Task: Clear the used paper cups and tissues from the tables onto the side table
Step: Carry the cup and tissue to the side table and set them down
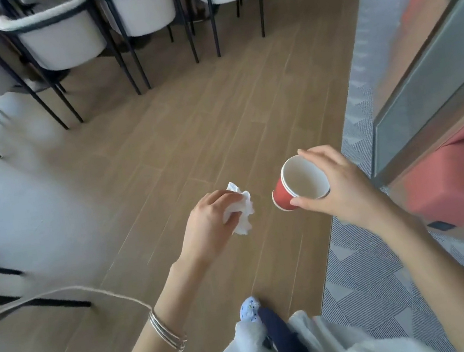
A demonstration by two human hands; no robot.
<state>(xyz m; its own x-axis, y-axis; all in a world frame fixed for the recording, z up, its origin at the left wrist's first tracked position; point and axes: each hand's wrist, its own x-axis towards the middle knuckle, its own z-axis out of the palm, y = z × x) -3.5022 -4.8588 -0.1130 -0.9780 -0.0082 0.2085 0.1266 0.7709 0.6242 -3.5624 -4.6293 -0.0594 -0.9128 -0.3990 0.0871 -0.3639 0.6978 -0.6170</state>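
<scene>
The left hand grips a crumpled tissue; the right hand holds stacked red paper cups above the wooden floor.

Red cup with white inside – white tissue – grey zigzag-patterned carpet, brown wood-plank floor

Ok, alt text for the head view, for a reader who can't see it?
Above a wood floor, a person's left hand grips a crumpled white tissue and the right hand holds nested red paper cups, tilted. White chairs with black legs stand ahead; grey patterned carpet lies to the right.
</scene>
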